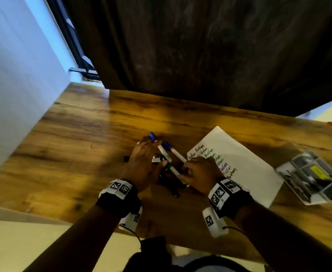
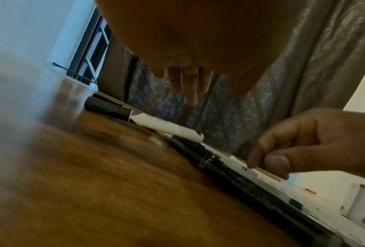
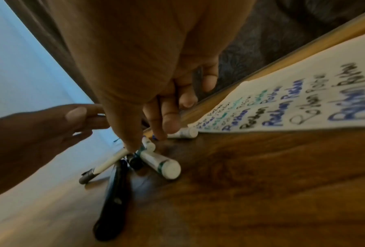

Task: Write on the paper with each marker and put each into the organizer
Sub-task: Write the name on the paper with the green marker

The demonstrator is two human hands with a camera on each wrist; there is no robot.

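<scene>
Right hand (image 1: 198, 171) has its fingertips down on a pile of markers (image 1: 168, 158), pinching a white one. Left hand (image 1: 143, 161) lies flat and relaxed over the same pile on the tabletop (image 1: 82, 134). Just right lies the written-on paper (image 1: 245, 165), then the organizer (image 1: 312, 177).

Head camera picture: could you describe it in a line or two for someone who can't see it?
Two hands, left hand and right hand, reach into a heap of markers on a wooden table. To their right lie a sheet of paper with coloured writing and a clear organizer.
</scene>
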